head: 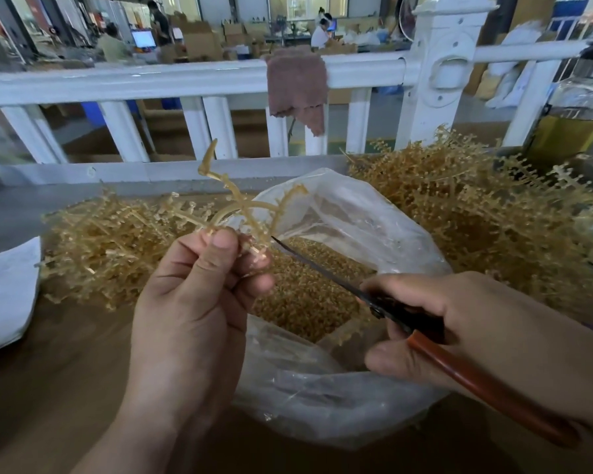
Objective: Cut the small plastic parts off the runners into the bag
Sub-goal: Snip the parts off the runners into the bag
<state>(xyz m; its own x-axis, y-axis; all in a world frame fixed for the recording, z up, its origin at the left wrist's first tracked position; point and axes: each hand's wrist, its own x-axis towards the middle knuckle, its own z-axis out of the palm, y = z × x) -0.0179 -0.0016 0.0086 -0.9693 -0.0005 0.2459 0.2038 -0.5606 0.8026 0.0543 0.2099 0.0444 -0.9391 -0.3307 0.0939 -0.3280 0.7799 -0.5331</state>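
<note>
My left hand point(199, 302) pinches a tan branched plastic runner point(243, 203) between thumb and fingers, holding it up over the open clear plastic bag point(356, 217). My right hand point(493, 323) grips cutters point(425, 323) with red-brown handles. Their thin dark blades point up-left, and the tip sits right by the runner's lower branch near my left fingertips. Inside the bag lies a heap of small tan cut parts point(302, 295).
Piles of tan runners lie on the brown table, one at the left point(110, 244) and one at the right point(486, 213). A white sheet point(4, 289) is at the left edge. A bottle point(572, 107) stands far right. A white railing point(185, 80) with a cloth point(297, 87) runs behind.
</note>
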